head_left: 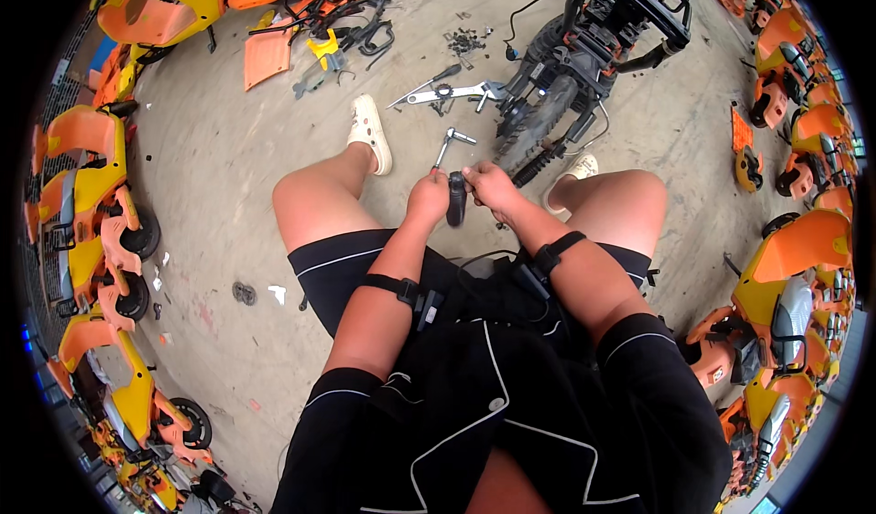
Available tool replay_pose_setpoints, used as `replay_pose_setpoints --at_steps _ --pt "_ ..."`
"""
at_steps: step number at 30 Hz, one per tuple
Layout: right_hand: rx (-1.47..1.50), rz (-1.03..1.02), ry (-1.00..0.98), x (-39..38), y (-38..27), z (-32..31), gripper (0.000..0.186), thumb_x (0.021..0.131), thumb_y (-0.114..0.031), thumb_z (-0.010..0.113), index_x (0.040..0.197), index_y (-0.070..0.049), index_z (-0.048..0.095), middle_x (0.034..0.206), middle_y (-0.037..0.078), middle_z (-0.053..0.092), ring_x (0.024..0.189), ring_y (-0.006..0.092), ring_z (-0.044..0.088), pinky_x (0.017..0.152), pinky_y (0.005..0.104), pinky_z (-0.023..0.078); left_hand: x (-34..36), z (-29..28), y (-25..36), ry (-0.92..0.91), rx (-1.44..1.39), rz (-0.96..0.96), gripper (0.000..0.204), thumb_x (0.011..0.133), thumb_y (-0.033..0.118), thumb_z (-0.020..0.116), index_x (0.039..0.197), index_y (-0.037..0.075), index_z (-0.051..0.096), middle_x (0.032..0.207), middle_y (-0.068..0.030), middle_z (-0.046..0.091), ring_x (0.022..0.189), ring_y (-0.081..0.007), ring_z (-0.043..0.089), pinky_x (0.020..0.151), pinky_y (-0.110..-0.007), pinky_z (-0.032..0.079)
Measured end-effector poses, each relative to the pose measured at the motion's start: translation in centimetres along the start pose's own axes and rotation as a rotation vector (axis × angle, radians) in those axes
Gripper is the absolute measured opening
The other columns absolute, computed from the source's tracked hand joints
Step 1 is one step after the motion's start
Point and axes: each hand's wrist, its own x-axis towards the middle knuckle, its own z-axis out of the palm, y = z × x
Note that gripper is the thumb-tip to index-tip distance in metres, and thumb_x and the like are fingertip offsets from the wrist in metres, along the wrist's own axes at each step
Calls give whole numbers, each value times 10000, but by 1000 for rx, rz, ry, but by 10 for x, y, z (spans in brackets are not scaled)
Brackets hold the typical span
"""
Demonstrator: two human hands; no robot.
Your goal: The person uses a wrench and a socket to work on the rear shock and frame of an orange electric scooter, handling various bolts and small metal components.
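My left hand [428, 197] is closed on the left side of a small black oblong part [456, 201], whose kind I cannot make out. The fingers of my right hand [489, 188] pinch the same part near its top right. A ratchet wrench [444, 146] with a red grip and a silver head reaches up from just beyond my left fingers. Its grip meets that hand in the picture; whether it is held there or lies on the floor, I cannot tell. Ahead to the right stands a stripped scooter frame [613, 35] with its tyre [540, 122] towards me.
Beyond my hands lie a screwdriver [427, 84], a silver crank-like bar [447, 94] and a pile of small dark fasteners [466, 43]. Orange and yellow body panels [267, 58] are scattered at the far left. Rows of orange-yellow scooters [91, 167] line both sides.
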Motion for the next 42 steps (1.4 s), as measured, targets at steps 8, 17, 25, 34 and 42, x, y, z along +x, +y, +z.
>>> replay_pose_setpoints --at_steps 8,17,25,34,42 --pt "1 -102 45 7 -12 4 218 971 -210 575 940 6 583 716 38 559 574 121 463 512 281 374 -8 -7 14 148 -21 164 501 1015 383 424 802 -24 624 736 -165 627 706 -273 591 696 -403 454" --pt "-97 -55 69 2 -13 7 247 962 -237 594 914 4 580 708 29 560 582 114 454 529 295 370 -2 -12 6 -17 -135 7 484 1005 390 411 915 -20 652 852 -203 628 816 -346 593 741 -417 458" --pt "-114 45 57 7 7 11 263 968 -237 574 894 15 587 742 72 569 567 138 469 473 320 362 21 8 -27 -15 -71 -114 460 996 392 447 856 -2 639 690 -71 568 498 -186 477 466 -361 381" --pt "-161 -115 82 19 -7 5 267 991 -252 556 879 -9 563 693 21 513 559 124 440 496 290 376 -3 -8 18 40 -99 44 500 986 365 411 964 -67 662 952 -304 655 943 -462 622 833 -487 478" --pt "27 -44 8 9 -16 6 230 997 -228 543 931 -7 541 710 17 505 563 117 441 524 278 406 3 -7 18 66 -207 7 488 1006 383 415 900 -30 651 837 -209 637 813 -368 598 737 -440 461"
